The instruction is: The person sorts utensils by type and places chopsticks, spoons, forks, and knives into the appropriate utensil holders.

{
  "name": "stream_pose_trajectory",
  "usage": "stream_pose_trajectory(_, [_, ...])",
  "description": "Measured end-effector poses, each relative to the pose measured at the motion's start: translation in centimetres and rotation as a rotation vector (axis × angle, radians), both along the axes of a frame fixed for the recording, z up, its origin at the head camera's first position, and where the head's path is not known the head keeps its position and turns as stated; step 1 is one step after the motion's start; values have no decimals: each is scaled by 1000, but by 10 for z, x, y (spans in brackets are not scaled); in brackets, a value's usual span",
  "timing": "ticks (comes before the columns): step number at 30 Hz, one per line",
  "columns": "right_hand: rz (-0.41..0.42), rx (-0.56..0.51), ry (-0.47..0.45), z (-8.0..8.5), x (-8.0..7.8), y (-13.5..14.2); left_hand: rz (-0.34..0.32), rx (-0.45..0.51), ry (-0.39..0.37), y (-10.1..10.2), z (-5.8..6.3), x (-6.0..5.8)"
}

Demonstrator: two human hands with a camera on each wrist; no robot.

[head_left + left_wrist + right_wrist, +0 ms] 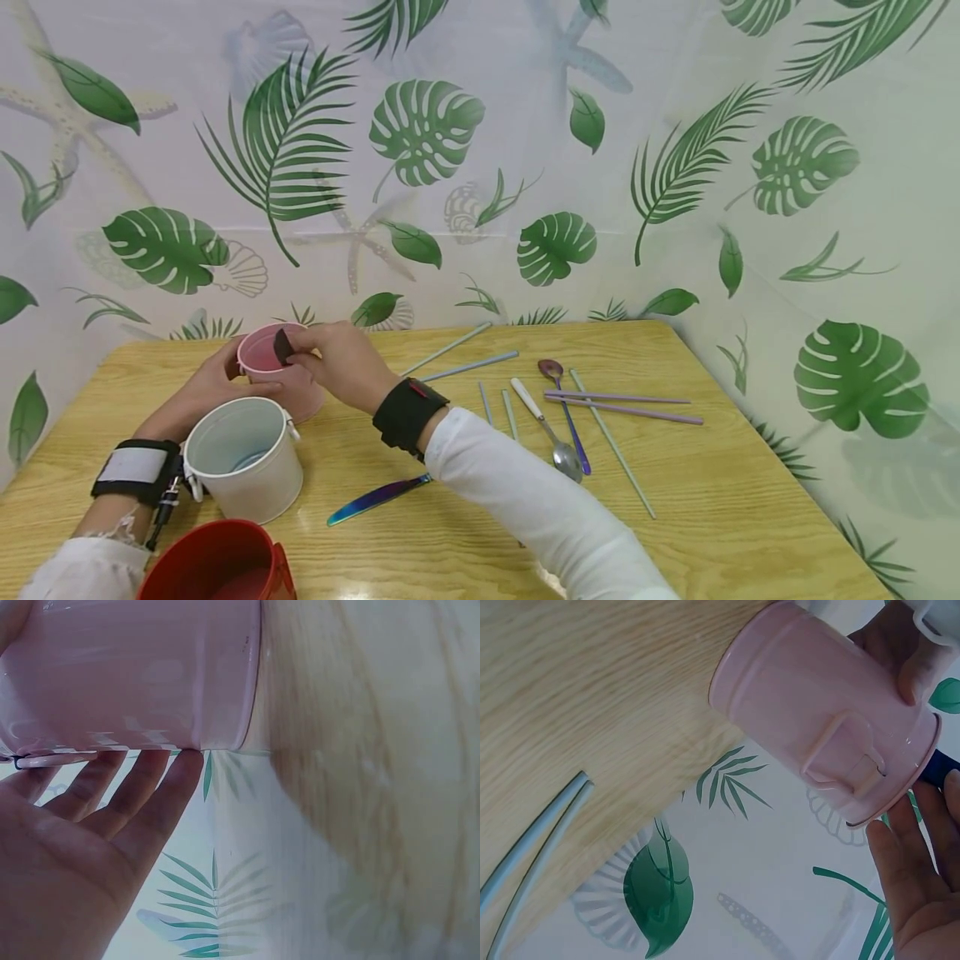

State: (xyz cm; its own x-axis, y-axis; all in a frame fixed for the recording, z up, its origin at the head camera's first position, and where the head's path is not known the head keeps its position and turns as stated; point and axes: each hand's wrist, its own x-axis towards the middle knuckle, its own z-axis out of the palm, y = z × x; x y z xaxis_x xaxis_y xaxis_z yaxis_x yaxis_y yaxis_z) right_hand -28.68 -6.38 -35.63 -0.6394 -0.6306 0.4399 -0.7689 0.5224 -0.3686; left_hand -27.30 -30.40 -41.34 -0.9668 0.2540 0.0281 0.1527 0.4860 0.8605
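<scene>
While your left hand [210, 387] grips the pink bucket [302, 393], thumb on its near side and fingers around its far side, your right hand [341, 362] pinches a dark utensil end [282, 346] at that bucket's mouth, the fingers drawn close together. The rest of the utensil is hidden from you. The pink bucket stands upright on the counter [360, 558], and small dark marks [246, 645] sit near its base, too tiny to read.

Nearer you than the pink bucket stands a white bucket [258, 492], with something pale bluish in its bottom that you cannot make out; nearer still is a red bucket [210, 546], cut off by the head view's edge. To the pink bucket's right and nearer you lies an iridescent knife [378, 498], partly covered by your right sleeve [540, 508], which also cuts across two thin sticks [486, 404].

Just right of the pink bucket, two pale chopsticks [480, 363] run partly behind your right arm. Farther right, lilac chopsticks [630, 408] lie across a purple-blue spoon [573, 425] and a pale green stick [615, 450], beside a white-handled spoon [564, 458]. Behind the pink bucket hangs a leaf-printed cloth [465, 50].
</scene>
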Motion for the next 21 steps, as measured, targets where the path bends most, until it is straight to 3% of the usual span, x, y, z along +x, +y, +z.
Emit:
stream_pose_trajectory(7, [-26,120,42,1,0,-4,4,-19,-1,0,2,0])
stream_pose_trajectory(21, [-9,180,86,0,-3,-8,-13,-24,28,-1,3,-3])
